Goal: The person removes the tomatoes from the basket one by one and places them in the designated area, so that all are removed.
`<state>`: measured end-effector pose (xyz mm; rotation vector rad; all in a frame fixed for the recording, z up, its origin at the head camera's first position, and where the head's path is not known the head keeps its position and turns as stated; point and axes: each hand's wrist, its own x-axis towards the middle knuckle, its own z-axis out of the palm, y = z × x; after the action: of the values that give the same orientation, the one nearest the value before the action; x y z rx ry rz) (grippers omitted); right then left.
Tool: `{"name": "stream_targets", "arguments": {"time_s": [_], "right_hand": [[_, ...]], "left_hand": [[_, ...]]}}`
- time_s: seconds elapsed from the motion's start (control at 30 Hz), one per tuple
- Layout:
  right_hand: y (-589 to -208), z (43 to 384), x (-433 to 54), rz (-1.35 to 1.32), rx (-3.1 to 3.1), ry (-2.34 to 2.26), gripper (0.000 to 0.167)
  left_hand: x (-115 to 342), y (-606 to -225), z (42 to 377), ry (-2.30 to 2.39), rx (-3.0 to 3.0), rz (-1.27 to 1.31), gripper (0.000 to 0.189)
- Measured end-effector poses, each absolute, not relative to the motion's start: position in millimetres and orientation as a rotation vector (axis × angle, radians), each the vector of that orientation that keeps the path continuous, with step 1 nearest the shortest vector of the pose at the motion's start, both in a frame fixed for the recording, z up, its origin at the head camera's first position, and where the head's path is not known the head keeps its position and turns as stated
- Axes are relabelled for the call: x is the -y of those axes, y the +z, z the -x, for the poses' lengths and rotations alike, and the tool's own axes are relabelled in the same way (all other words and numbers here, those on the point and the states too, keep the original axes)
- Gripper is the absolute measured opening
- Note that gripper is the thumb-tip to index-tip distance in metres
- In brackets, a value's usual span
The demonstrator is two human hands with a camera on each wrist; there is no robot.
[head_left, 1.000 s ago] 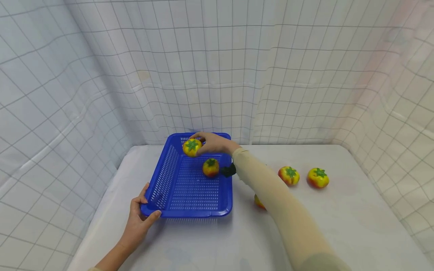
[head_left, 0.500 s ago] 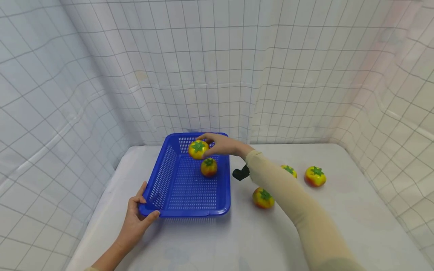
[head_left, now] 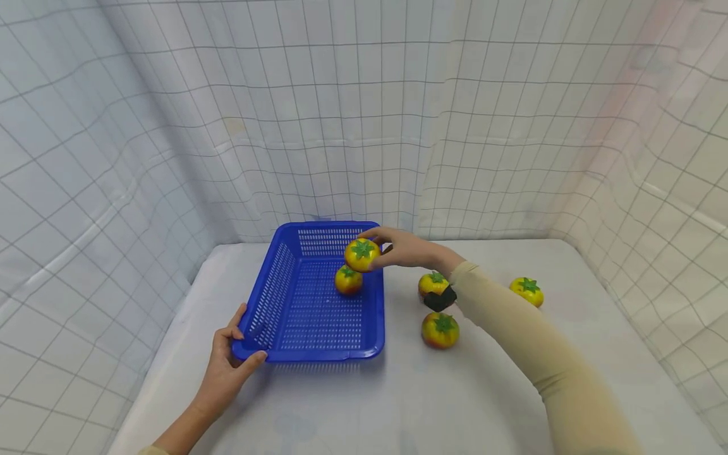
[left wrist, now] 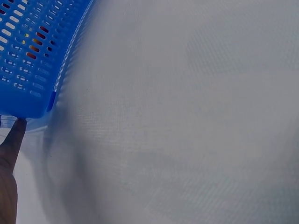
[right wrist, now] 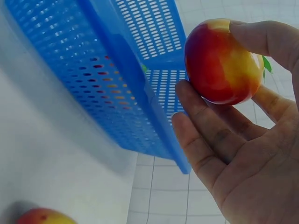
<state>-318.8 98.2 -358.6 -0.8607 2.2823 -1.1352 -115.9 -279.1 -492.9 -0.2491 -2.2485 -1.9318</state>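
My right hand [head_left: 405, 248] pinches a yellow and red persimmon [head_left: 361, 255] with a green leafy top. It holds the fruit above the right rim of a blue plastic basket [head_left: 309, 355]. In the right wrist view, thumb and fingers bear on the sides of this persimmon [right wrist: 219, 65], which is redder underneath. Inside the basket, near its right wall, lies a second persimmon [head_left: 348, 282]. My left hand [head_left: 226, 366] grips the near left corner of the basket, thumb at the front rim and fingers at the left side. The left wrist view shows only part of that hand.
Right of the basket, two persimmons rest on the white table: a nearer one [head_left: 440, 330] and one behind it [head_left: 435, 284], partly covered by a black wrist camera [head_left: 440, 299]. Another persimmon [head_left: 526, 291] lies farther right. White gridded cloth [head_left: 364, 126] walls the table in.
My right hand has moved right with the persimmon, from over the middle of the basket to its right rim. The left hand keeps its grip on the corner.
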Motion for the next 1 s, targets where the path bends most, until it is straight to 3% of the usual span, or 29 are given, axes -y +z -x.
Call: {"name": "stream_targets", "arguments": {"time_s": [0.53, 1.0], "right_hand": [[-367, 296, -160, 0.739, -2.335, -1.119, 0.073], [-380, 285, -203, 0.667, -2.365, -1.116, 0.065]], "left_hand": [[277, -493, 116, -1.951, 2.257, 0.226, 0.040], [276, -495, 117, -1.971, 2.241, 0.214, 0.041]]}}
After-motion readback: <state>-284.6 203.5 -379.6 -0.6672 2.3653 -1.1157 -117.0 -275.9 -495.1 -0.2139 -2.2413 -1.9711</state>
